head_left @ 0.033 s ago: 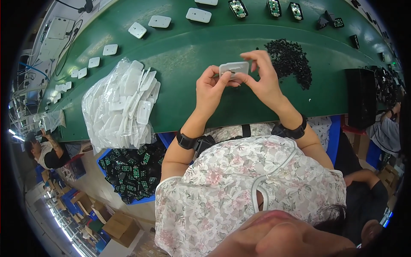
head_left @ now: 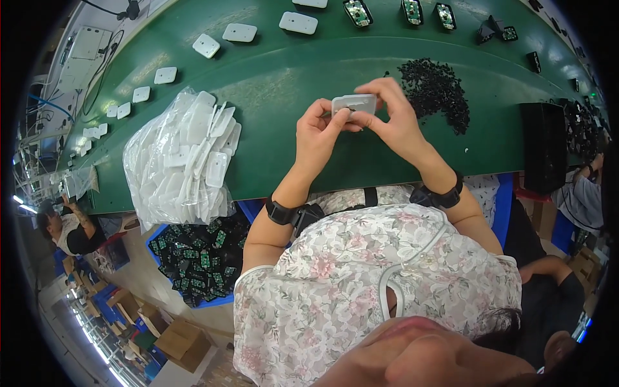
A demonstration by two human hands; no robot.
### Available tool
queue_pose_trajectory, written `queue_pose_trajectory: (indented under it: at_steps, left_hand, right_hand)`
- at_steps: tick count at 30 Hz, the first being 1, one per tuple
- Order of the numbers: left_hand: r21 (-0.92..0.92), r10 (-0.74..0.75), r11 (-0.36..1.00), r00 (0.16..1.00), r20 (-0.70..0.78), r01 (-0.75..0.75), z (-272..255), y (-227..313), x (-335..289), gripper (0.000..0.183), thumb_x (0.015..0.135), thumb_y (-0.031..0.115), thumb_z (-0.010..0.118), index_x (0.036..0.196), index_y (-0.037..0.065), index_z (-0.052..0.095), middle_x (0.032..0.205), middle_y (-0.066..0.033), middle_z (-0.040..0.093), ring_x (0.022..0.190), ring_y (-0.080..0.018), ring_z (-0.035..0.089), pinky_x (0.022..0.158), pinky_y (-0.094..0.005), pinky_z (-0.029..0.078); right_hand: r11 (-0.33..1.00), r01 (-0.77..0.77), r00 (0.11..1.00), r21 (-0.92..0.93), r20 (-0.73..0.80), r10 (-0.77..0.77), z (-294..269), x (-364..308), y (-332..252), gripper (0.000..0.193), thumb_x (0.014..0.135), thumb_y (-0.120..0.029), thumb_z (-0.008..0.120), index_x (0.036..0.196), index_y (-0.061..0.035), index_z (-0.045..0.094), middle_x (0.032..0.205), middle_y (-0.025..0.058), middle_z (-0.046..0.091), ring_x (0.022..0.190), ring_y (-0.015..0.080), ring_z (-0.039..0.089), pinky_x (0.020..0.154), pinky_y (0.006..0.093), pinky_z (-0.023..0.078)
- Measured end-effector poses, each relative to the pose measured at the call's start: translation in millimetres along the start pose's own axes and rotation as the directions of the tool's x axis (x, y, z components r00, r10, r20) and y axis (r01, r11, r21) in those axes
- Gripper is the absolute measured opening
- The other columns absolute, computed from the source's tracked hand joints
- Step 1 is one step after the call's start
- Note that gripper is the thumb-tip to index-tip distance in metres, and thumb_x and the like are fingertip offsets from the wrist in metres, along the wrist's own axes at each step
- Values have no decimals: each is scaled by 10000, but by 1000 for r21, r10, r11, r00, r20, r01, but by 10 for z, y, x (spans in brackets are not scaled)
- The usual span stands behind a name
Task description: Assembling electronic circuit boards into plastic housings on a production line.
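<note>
Over a green worktable, the left hand clamps thumb and fingers on a white plastic cover (flat, round-cornered, greyer within its rim), while the right hand curls at its other end, whether gripping impossible to tell.

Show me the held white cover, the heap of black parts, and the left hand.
White cover (head_left: 356, 101): head view, visible face.
Black parts (head_left: 437, 91): head view, heap's middle.
Left hand (head_left: 315, 131): head view, middle of hand.
</note>
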State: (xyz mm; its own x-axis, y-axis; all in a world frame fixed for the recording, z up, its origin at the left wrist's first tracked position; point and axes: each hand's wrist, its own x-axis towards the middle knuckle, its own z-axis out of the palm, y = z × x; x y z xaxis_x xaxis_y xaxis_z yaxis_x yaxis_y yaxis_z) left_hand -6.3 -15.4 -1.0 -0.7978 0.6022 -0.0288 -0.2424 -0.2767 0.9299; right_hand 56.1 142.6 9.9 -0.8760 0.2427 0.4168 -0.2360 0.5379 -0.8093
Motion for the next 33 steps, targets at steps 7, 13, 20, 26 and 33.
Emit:
queue_pose_trajectory:
  at_steps: [7,13,20,26,33]
  left_hand:
    - [64,5,998,995,97,-12,-71,9,22,89,928,50,558,955,-33,539,904,-129,654,787,-186,675,730,-273,555]
    - [66,-115,991,993,11,114,-105,124,138,119,958,73,496,966,-41,531,895,-104,647,765,-182,671,739,-262,547]
    - [566,8,812,967,-255,143,-547,45,528,93,950,90,478,962,11,527,756,-116,624,657,-191,636,573,-308,472]
    - [975,260,202,965,33,-88,-462,81,777,141,882,178,586,990,90,567,887,-107,569,761,-355,593,648,-409,479]
    - [997,376,4,924,71,-79,-340,-5,405,420,737,200,738,1094,67,558,1004,-106,521,942,-284,526,746,-369,452]
  right_hand:
    - [831,-488,815,266,480,325,-157,169,63,196,827,-183,709,846,-52,565,730,-31,539,674,31,459,584,207,370]
    - [872,-458,826,175,446,345,-87,342,133,170,841,-158,685,842,-53,551,741,-34,539,668,41,465,579,213,381]
    - [934,-99,992,-344,39,120,-112,1339,648,263,846,-229,677,1042,-78,589,1002,25,559,824,98,542,735,278,459]
    - [631,-49,970,-774,114,215,-59,1991,963,625,765,-478,672,1210,-67,518,985,173,611,904,346,610,772,440,495]
    - [943,-225,973,247,105,204,-144,1287,809,435,828,-214,684,1218,-95,531,1119,43,530,1007,155,548,901,291,428]
